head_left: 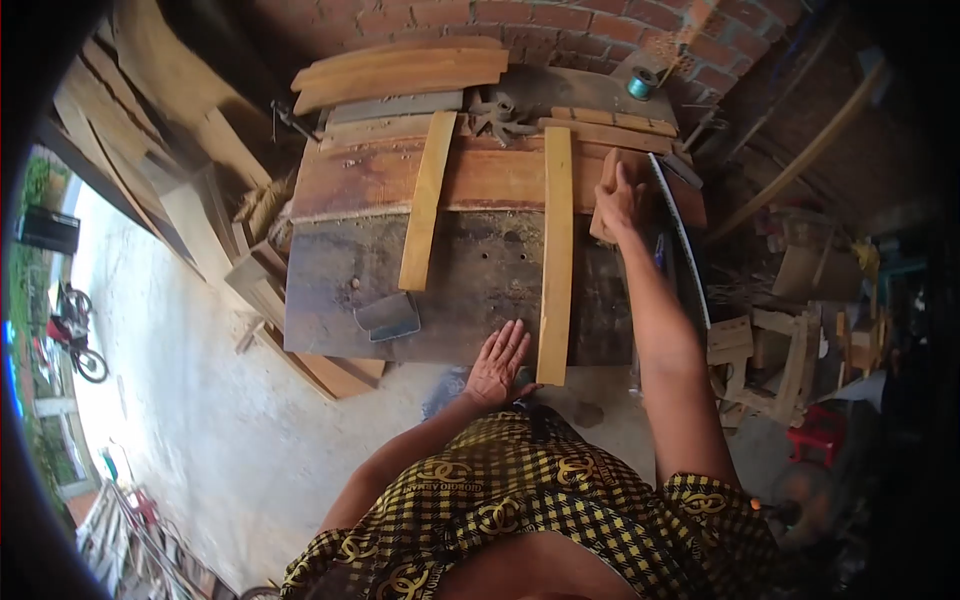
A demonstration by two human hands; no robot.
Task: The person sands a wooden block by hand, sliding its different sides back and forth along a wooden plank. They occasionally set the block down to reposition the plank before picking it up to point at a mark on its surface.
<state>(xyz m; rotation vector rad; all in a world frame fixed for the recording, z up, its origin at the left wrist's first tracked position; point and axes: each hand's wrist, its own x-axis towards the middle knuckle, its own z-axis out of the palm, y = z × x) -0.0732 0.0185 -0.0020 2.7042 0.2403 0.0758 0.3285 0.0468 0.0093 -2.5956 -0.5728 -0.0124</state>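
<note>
My right hand [622, 205] grips a brown wooden block [609, 167] near the right side of the workbench [480, 315]. Its fingers bend over the top of the block. My left hand [497, 368] is at the bench's front edge, its fingers stretched out with nothing held. Just right of the left hand, a long wooden strip [556, 250] lies front to back and sticks out past the front edge. A shorter wooden strip [428, 200] lies farther left. A small grey metal piece [388, 317] sits near the front left of the bench.
Along the bench's right edge runs a long toothed blade [680, 230]. Curved boards [400, 75] and a metal star-shaped part [502, 118] are at the back, with a spool [642, 83] near the brick wall [560, 28]. Timber [205, 200] leans at left; wood offcuts [775, 350] stand at right.
</note>
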